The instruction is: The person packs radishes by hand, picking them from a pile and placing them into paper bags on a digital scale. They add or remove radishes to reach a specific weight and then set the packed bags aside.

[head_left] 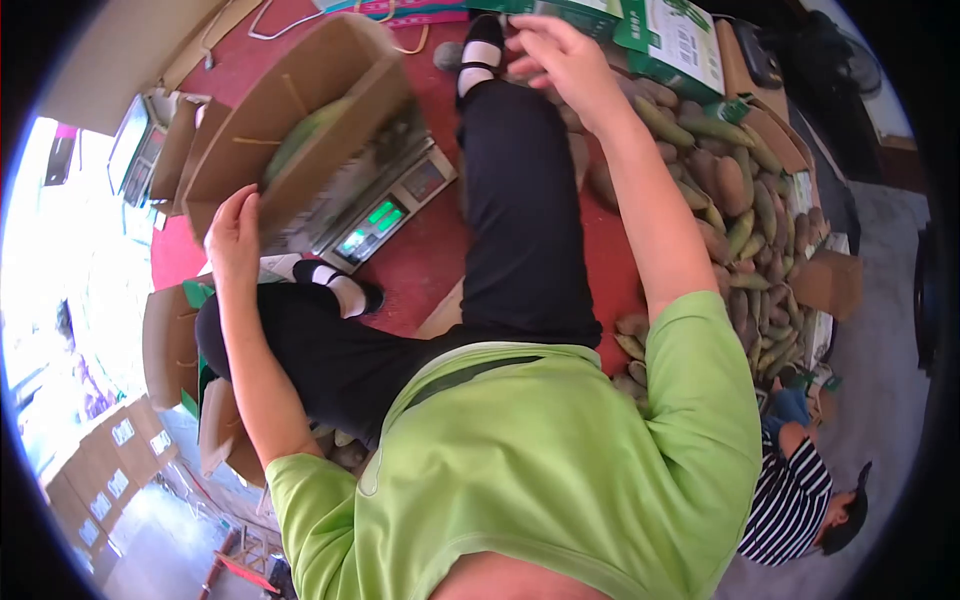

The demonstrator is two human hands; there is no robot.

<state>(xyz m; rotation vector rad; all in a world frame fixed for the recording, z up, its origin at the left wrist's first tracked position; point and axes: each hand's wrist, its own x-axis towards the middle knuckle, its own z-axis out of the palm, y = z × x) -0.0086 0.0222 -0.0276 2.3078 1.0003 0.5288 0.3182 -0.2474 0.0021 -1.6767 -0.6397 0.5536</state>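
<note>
1. Currently the person sits on the red floor [425, 265] with both legs stretched forward, wearing a lime-green shirt and black trousers.
2. Their left hand [235, 235] is laid against the near wall of an open cardboard box [300, 95]. Its grip is slack, with the fingers extended flat along the cardboard and closed around nothing.
3. That box rests tilted on a weighing scale [390, 210], whose green display is lit. The scale stands on the floor just beyond the left foot.
4. Something green [305, 135] lies inside the box, but it is too blurred to tell what it is.
5. Their right hand [565, 58] is raised near the right shoe [482, 42], at the near edge of the pile of produce [735, 195]. Its grip is wide open and empty, with the fingers spread and touching nothing.
6. The pile is made of long green and brown pieces heaped on the floor along the person's right side.
7. Green printed cartons [680, 40] stand at the far end of the heap.
8. Another person in a striped shirt [790, 505] and a dark cap crouches behind, beside the pile.
9. More flattened cardboard [170, 345] sits by the left leg.
</note>
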